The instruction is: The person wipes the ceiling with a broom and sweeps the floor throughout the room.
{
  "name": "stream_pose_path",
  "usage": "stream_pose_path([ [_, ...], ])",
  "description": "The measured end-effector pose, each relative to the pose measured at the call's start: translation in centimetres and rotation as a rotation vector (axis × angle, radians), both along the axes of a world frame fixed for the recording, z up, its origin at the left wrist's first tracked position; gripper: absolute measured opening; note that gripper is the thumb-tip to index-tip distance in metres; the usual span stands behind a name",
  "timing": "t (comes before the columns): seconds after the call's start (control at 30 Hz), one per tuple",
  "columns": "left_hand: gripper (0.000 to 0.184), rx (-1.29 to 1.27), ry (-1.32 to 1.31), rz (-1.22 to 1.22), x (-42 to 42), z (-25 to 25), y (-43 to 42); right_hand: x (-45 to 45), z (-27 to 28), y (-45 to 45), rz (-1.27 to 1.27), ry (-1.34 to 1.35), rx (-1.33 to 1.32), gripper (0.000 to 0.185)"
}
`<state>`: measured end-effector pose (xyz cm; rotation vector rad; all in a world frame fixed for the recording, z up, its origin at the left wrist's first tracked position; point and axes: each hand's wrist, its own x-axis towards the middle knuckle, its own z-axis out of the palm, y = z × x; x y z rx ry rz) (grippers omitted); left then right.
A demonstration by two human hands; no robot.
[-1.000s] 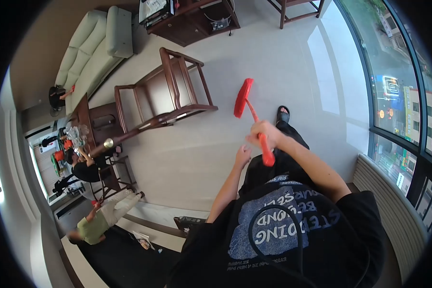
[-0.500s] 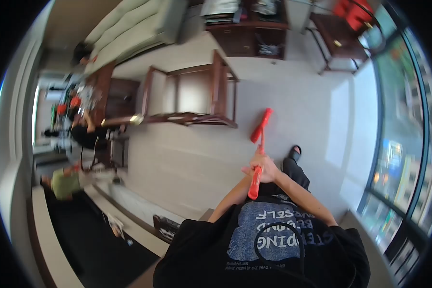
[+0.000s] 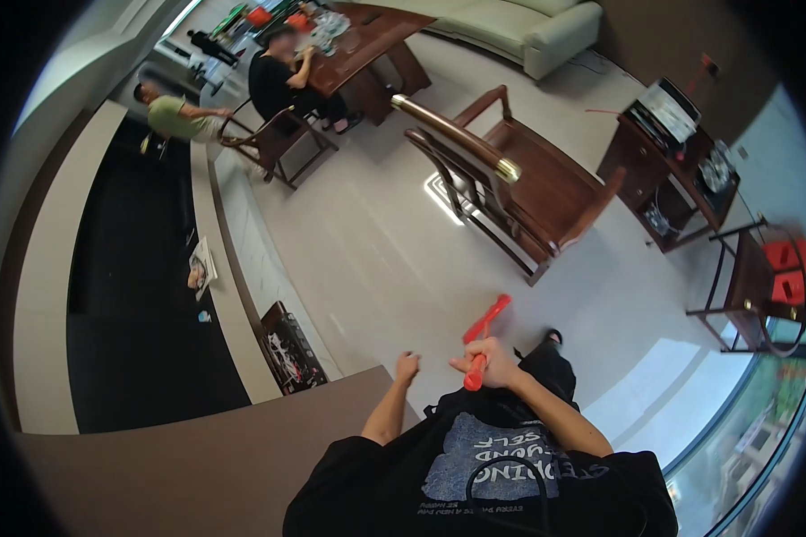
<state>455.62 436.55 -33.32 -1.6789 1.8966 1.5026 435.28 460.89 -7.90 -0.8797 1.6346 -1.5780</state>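
My right hand (image 3: 495, 363) is wrapped round the handle of a red broom (image 3: 485, 319). The handle's rounded top end points back toward my shirt. Its crosswise head is down at the pale tiled floor (image 3: 376, 268), in front of my right foot. Off to the left, apart from the broom, my left hand (image 3: 407, 367) is raised with its fingers curled in and nothing visible in them. It is nearest to the corner of a brown surface (image 3: 242, 430).
Ahead stands a dark wooden armchair (image 3: 546, 179). A wooden cabinet (image 3: 640, 170) and a chair with red stools (image 3: 743, 286) are on the right. Two people, one seated at a table (image 3: 367, 54), are farther back. A black-topped low cabinet (image 3: 152, 295) runs along the left.
My left hand has let go of the broom and moved left. The right hand still grips it. The view has turned left, so the chair and people appear at other places.
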Motion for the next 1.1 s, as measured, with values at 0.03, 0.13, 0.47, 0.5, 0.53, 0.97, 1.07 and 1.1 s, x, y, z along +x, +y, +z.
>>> stream_pose_path([
  [0.03,0.046,-0.029,0.011,0.208,2.0,-0.2,-1.9,-0.3,-0.2,-1.1,0.073,-0.022,-0.046,0.046],
  [0.13,0.033,0.004,-0.072,0.446,6.1,2.2,-4.7,-2.4,1.0,-3.8,0.241,-0.065,-0.067,0.045],
  [0.47,0.043,0.806,0.196,0.721,-5.0,4.6,0.5,-9.8,2.8,-18.7,0.635,-0.263,-0.13,0.046],
  [0.5,0.043,0.809,0.246,0.753,-6.8,4.8,-0.3,-10.3,3.5,-20.3,0.661,-0.246,-0.141,0.046],
  [0.53,0.043,0.803,0.288,0.782,-8.2,5.1,-1.5,-10.7,4.0,-21.8,0.681,-0.238,-0.152,0.046],
  [0.97,0.042,0.793,0.597,0.905,-16.9,10.3,-24.4,-11.5,6.9,-42.3,0.825,0.026,-0.485,0.029],
  [1.07,0.042,0.777,0.655,0.927,-20.9,14.0,-27.7,-12.2,8.1,-45.7,0.551,0.067,-0.474,0.032],
  [1.1,0.042,0.753,0.662,0.924,-22.9,15.0,-28.8,-12.2,7.3,-46.6,0.422,0.139,-0.475,0.035],
])
